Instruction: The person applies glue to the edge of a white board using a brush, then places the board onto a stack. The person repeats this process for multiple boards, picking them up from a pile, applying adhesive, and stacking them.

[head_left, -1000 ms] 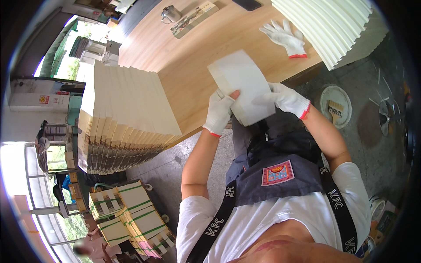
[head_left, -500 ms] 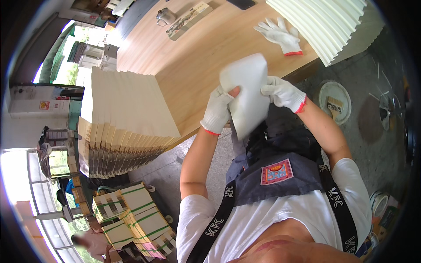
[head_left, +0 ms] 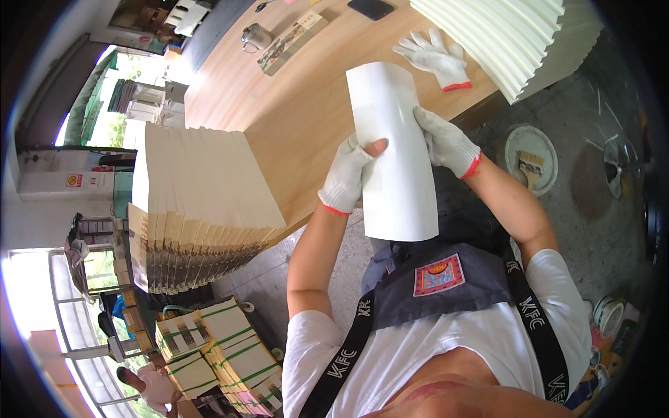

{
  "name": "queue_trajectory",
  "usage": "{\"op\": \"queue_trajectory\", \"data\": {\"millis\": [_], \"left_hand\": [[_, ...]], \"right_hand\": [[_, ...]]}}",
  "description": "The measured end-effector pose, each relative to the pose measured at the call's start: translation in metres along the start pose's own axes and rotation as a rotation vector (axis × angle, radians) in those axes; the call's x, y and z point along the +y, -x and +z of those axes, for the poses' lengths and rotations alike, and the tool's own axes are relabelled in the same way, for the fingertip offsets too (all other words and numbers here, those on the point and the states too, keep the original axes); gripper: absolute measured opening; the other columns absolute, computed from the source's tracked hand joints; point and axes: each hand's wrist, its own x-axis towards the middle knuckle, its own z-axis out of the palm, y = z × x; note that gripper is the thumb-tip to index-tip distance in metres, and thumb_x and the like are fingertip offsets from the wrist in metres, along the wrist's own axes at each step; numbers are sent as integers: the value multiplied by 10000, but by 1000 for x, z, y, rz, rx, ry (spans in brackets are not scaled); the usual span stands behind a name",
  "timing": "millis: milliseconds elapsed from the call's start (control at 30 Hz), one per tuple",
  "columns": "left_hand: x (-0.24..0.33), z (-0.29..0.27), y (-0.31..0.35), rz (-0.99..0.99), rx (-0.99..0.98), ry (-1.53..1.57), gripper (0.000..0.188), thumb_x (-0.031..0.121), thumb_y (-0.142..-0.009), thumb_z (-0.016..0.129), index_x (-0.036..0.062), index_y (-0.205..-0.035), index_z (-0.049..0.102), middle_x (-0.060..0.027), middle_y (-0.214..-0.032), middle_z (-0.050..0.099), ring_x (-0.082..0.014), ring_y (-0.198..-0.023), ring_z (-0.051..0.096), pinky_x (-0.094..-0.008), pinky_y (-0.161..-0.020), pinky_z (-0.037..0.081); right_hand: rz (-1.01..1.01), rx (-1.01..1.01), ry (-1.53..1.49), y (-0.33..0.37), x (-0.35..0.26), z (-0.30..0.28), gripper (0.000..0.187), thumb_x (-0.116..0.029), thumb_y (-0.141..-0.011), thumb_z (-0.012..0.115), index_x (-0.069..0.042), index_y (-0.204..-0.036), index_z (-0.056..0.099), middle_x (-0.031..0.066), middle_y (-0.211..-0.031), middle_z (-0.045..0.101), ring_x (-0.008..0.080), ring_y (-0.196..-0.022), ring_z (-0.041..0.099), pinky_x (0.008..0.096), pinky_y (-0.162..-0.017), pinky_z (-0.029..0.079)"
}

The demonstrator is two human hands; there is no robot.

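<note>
A glossy white sheet (head_left: 397, 191), bowed lengthwise, is held up in front of me over the table's near edge. My left hand (head_left: 346, 168), in a white knitted glove with a bare thumb tip, grips its left edge, the thumb lying on the face towards me. My right hand (head_left: 449, 144), gloved in white with a red cuff, holds the right edge. Its fingers are partly hidden behind the sheet. An unworn white glove (head_left: 437, 61) lies flat on the table beyond my right hand.
On the wooden table (head_left: 272, 139) are a stack of pale, printed-edged boards (head_left: 209, 181), a pleated white stack (head_left: 495, 38), a glass mug (head_left: 256, 38), a narrow printed box (head_left: 293, 43) and a phone (head_left: 371, 8). A pail with a brush (head_left: 531, 167) stands right. Strapped bundles (head_left: 223, 348) and a person (head_left: 150, 386) are lower left.
The sheet has turned from a slanted, blurred pose to nearly upright, its broad face towards me. My right hand has shifted slightly along its right edge; the left keeps its grip.
</note>
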Motion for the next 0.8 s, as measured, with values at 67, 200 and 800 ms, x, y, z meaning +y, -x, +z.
{"op": "queue_trajectory", "data": {"millis": [67, 200, 800], "left_hand": [[5, -12, -8, -53, -65, -56, 433, 243, -892, 705, -51, -1195, 607, -118, -1043, 706, -158, -865, 690, -292, -786, 560], [47, -38, -32, -79, -279, -141, 344, 187, -893, 695, -44, -1144, 647, -89, -1004, 719, -145, -841, 695, -294, -780, 559], [43, -70, -129, -478, -370, -1319, 440, 280, -788, 791, 35, -1138, 686, -82, -1085, 695, -190, -1024, 621, -352, -894, 472]], "right_hand": [[20, 48, 44, -1, -9, 7, 470, -339, -997, 569, -17, -1335, 515, 101, -1252, 629, 177, -1122, 625, 328, -953, 517], [-461, 212, 870, -20, -54, -13, 425, -374, -1022, 493, -53, -1278, 605, 119, -1368, 564, 238, -1314, 478, 356, -1111, 344], [-753, 303, 2129, -32, -91, -85, 290, -290, -920, 630, -109, -1143, 668, 81, -1186, 668, 270, -1127, 601, 395, -992, 449]]}}
